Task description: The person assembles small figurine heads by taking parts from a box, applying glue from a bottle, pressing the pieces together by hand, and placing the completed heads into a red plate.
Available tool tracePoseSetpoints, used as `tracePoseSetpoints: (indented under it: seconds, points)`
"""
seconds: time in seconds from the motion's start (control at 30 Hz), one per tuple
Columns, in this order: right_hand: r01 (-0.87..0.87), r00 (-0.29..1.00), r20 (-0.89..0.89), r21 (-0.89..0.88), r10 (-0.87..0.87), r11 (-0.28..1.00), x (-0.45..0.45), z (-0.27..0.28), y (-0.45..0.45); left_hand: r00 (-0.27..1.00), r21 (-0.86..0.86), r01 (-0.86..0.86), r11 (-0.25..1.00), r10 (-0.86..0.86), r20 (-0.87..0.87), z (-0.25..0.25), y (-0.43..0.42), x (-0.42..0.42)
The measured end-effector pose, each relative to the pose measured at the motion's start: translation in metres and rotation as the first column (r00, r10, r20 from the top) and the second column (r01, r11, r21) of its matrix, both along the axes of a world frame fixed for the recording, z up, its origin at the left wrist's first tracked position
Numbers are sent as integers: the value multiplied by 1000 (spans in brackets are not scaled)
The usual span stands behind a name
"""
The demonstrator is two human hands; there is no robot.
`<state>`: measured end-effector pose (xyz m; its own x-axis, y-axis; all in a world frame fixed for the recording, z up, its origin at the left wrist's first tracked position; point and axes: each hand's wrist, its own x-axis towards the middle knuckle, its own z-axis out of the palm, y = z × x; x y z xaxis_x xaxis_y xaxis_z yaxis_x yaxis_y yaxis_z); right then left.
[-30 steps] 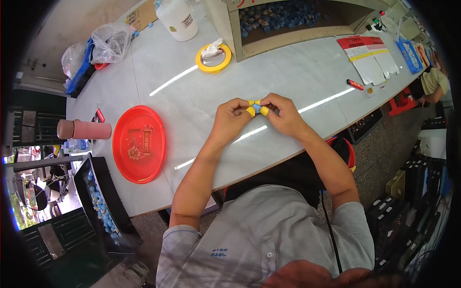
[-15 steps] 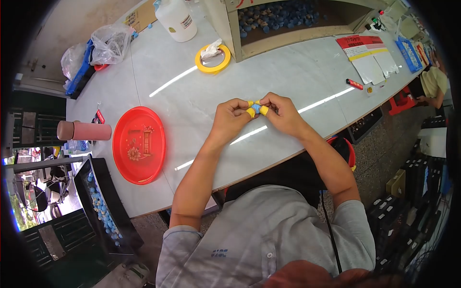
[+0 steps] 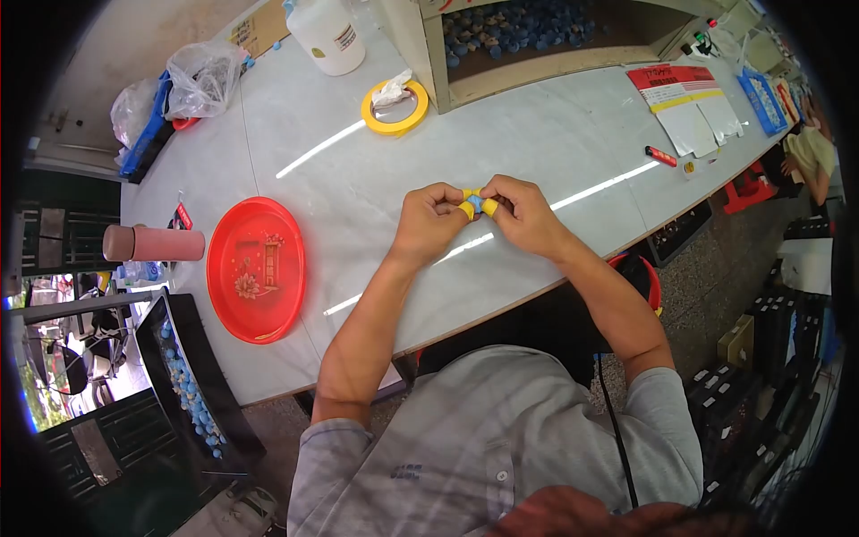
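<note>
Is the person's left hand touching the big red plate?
Apart: in the head view, bare grey tabletop shows between the left hand and the red plate.

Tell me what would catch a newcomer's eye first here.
The red tray likely jumps out first, on the left part of the pale table. Next come the left hand and right hand, in yellow finger covers, pinching a small blue piece near mid-view. Beyond them lies a yellow tape roll.
</note>
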<state>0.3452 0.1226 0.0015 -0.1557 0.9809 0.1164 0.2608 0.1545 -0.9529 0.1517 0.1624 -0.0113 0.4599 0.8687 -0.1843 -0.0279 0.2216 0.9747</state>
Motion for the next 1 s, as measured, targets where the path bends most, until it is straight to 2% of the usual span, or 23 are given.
tracePoseSetpoints:
  seconds: [0.13, 0.33, 0.43, 0.5, 0.53, 0.57, 0.6, 0.63, 1.0]
  points:
    - [7, 1000, 14, -1, -7, 1000, -1, 2, 0, 1000, -2, -11, 1000, 11, 9, 1, -1, 1]
    - [7, 1000, -10, 85, -6, 996, 0, -12, 2, 1000, 6, -16, 1000, 16, 1, 2, -2, 2]
    - [23, 1000, -22, 55, -22, 998, -1, -12, 1, 1000, 17, -18, 1000, 19, -10, -5, -1, 0]
    - [31, 999, -23, 96, -29, 995, -3, -16, 3, 991, 56, -34, 998, 41, -129, 2, -3, -1]
    - [20, 1000, 2, 119, -21, 993, -3, -16, 3, 996, 72, -54, 996, 59, -65, 6, -6, 1]
    - [14, 999, 38, 256, -25, 967, -1, -24, 5, 997, 67, -54, 996, 57, -55, 8, -6, 2]
    - [19, 998, 54, 198, -31, 980, 0, -17, 2, 998, 38, -66, 997, 66, -4, 2, -6, 4]
    - [16, 999, 30, 280, -25, 960, 0, -9, 0, 998, 36, -62, 997, 62, 10, 4, -7, 5]
    - [-23, 1000, 9, 137, 22, 990, -1, -9, -2, 999, 36, -54, 998, 54, 1, 8, -8, 3]
